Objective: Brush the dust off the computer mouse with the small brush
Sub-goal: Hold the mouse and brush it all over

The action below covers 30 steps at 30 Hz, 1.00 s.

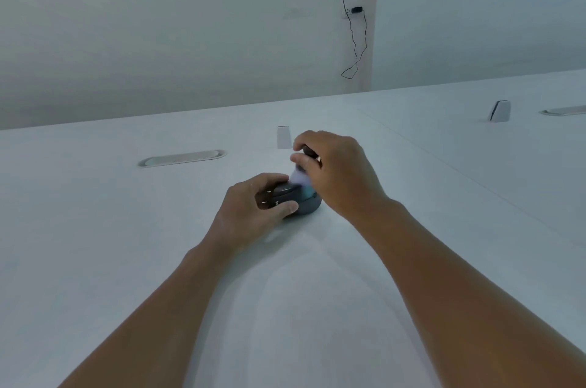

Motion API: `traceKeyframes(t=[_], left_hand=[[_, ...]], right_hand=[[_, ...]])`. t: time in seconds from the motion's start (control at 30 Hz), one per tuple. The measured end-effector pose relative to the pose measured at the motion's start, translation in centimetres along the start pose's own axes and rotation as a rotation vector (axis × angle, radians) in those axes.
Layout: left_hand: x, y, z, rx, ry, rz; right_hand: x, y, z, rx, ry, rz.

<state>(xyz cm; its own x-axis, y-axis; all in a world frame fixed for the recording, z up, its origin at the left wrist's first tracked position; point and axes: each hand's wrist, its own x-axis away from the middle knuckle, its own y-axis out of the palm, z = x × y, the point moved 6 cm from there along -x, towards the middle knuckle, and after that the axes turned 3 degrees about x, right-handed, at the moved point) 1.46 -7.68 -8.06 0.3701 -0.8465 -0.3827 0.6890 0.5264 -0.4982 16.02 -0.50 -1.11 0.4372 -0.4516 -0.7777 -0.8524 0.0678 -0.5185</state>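
Observation:
A dark grey computer mouse [302, 203] lies on the white table [95, 229] near the middle of the view. My left hand [253, 207] grips its left side, thumb in front and fingers over the top. My right hand [336, 172] hovers above and to the right, pinching a small brush [301, 176] with a dark handle. Its pale, motion-blurred bristles point down and touch the top of the mouse. Most of the handle is hidden inside my fingers.
An oval cable grommet [182, 158] is set in the table behind the mouse on the left. A small white bracket [283, 136] stands just behind my hands, another [500, 111] at far right. Black cables [355, 38] hang on the wall.

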Motion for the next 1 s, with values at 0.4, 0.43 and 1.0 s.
traceKeyframes(t=[0.4,0.43,1.0], left_hand=[[-0.1,0.4,0.0,0.037,-0.035,-0.024],[-0.1,0.4,-0.1,0.04,-0.043,-0.024],[-0.2,0.3,-0.2,0.045,-0.027,-0.032]], right_hand=[[-0.3,-0.3,0.6,-0.033,0.146,-0.057],[-0.2,-0.4,1.0,-0.012,0.152,-0.053],[-0.3,-1.3,2.9,-0.049,0.301,-0.169]])
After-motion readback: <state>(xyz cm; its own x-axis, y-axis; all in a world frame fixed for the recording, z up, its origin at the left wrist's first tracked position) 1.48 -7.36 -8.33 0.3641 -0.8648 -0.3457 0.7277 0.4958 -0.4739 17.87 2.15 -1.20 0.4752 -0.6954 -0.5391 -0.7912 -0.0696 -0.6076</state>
